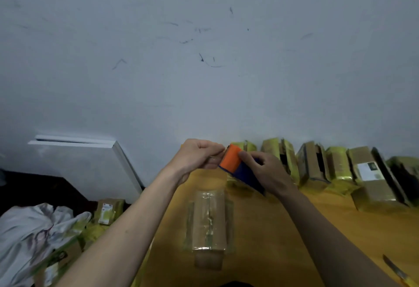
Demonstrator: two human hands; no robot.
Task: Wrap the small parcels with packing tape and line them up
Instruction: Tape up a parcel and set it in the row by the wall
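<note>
Both hands are up over the table (283,230), the right hand (264,171) gripping the orange-and-blue tape dispenser (235,166) while the left hand (199,154) pinches at its tape end, likely to draw a strip for the parcel (208,221) lying below, wrapped parcels (340,166) lined along the wall.

Bare table (283,236) lies open on both sides of the taped parcel (208,223) at the middle, wide enough for a hand to pass either way. Along the far edge a row of parcels (340,168) stands close-packed against the wall (204,59), closing that side from the middle to the right. A knife (395,270) lies at the near right corner, and off the left edge loose boxes (108,210) and crumpled cloth (34,230) fill the floor.
</note>
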